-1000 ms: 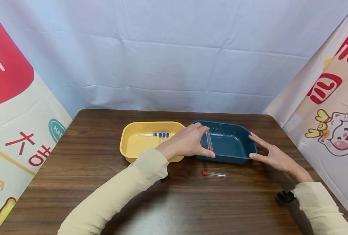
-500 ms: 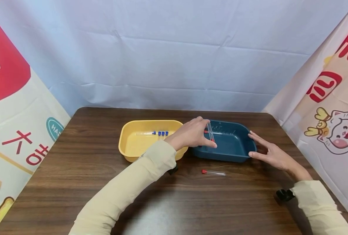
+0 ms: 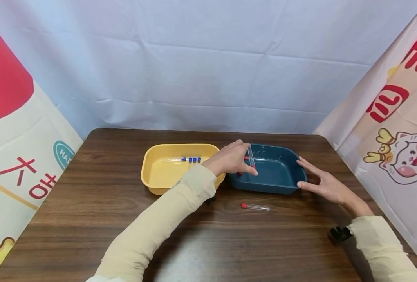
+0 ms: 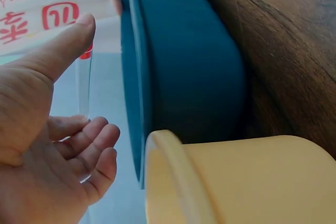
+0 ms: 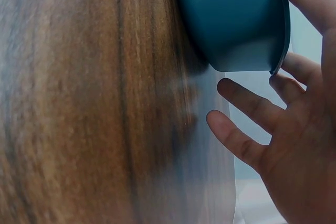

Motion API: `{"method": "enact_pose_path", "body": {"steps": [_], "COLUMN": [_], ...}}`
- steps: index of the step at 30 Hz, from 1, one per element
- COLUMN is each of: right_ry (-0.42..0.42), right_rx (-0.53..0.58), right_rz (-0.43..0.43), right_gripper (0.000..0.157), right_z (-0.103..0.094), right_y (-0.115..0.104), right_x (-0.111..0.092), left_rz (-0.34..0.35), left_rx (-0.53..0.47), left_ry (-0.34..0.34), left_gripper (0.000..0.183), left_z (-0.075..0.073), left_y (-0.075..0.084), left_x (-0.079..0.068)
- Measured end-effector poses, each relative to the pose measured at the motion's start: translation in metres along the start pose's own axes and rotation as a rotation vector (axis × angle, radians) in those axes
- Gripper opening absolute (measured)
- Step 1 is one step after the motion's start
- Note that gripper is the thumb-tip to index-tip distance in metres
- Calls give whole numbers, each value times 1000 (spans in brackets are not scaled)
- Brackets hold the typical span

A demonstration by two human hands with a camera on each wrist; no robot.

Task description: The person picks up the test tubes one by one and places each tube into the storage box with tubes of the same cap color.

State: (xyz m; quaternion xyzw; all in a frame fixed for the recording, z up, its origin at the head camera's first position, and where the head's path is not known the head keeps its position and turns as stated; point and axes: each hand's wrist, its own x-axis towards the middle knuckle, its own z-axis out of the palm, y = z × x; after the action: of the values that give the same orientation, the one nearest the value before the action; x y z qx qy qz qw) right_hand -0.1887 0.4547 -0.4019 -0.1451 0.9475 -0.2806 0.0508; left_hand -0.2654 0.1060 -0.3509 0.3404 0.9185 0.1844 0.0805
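A clear test tube with a red cap (image 3: 251, 156) is pinched between the thumb and a finger of my left hand (image 3: 229, 157), above the left end of the dark blue bin (image 3: 271, 188). In the left wrist view the tube (image 4: 84, 88) spans from thumb to fingertip, its red cap at the thumb. More red caps show inside the bin, partly hidden behind the left hand. My right hand (image 3: 329, 188) touches the bin's right rim with spread, fairly straight fingers; in the right wrist view the lower fingers (image 5: 244, 103) stand apart from the bin.
Left of the blue bin stands a yellow bin (image 3: 159, 188) with several blue-capped tubes (image 3: 194, 159), partly behind the left forearm. Another red-capped tube (image 3: 255, 206) lies on the brown wooden table (image 3: 264, 243) in front of the blue bin. A white cloth (image 3: 208, 70) hangs behind.
The left hand has shifted slightly up and to the right over the blue bin, still pinching the tube. The right hand stays at the bin's rim.
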Motion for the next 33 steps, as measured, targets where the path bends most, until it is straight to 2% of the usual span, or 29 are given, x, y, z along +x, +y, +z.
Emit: {"method": "enact_pose_path", "body": {"steps": [12, 33], "right_ry": [7, 0], "right_rx": [9, 29], "right_rz": [-11, -4], "right_gripper": [79, 79], "right_z": [1, 1], "right_y": [1, 1], "right_x": [0, 1], "left_rz": [-5, -13], "left_rx": [51, 115], "left_ry": [-49, -38], "left_gripper": [96, 97], "left_z": [12, 27], "left_y": [-3, -8], "left_x": [14, 23]}}
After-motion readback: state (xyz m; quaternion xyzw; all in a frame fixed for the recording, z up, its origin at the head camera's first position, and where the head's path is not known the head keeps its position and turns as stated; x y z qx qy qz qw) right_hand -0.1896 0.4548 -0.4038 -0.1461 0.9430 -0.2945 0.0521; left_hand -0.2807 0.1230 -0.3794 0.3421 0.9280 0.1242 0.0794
